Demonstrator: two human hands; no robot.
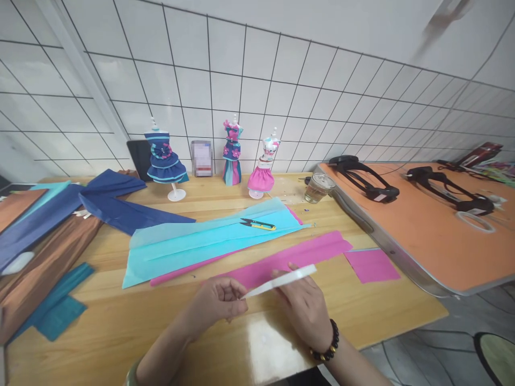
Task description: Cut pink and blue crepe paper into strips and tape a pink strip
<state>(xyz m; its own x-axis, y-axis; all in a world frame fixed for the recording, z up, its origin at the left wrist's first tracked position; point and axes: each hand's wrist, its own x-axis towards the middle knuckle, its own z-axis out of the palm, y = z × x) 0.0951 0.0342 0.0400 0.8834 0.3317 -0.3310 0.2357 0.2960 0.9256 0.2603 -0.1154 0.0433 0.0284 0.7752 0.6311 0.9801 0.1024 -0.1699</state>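
Note:
My left hand (220, 301) is closed, with thumb and fingers pinching the narrow end of a white strip (287, 279). The strip slants up to the right and passes across the fingers of my right hand (306, 308). Those fingers are stretched out, partly behind the strip, and the thumb is hidden. A dark bead bracelet (335, 340) circles my right wrist. Just beyond both hands lies a long pink fabric piece (317, 247). Yellow-and-black thread snips (258, 224) rest on the turquoise fabric (193, 244), which overlaps more pink cloth.
Three small dress forms in doll outfits, one in a blue dress (163, 161), stand along the tiled wall near a phone (201, 158). A glass (319, 187) is at the back right. Blue fabric (120, 201) and brown fabric (52, 257) lie left; a pink square (374, 265) lies right.

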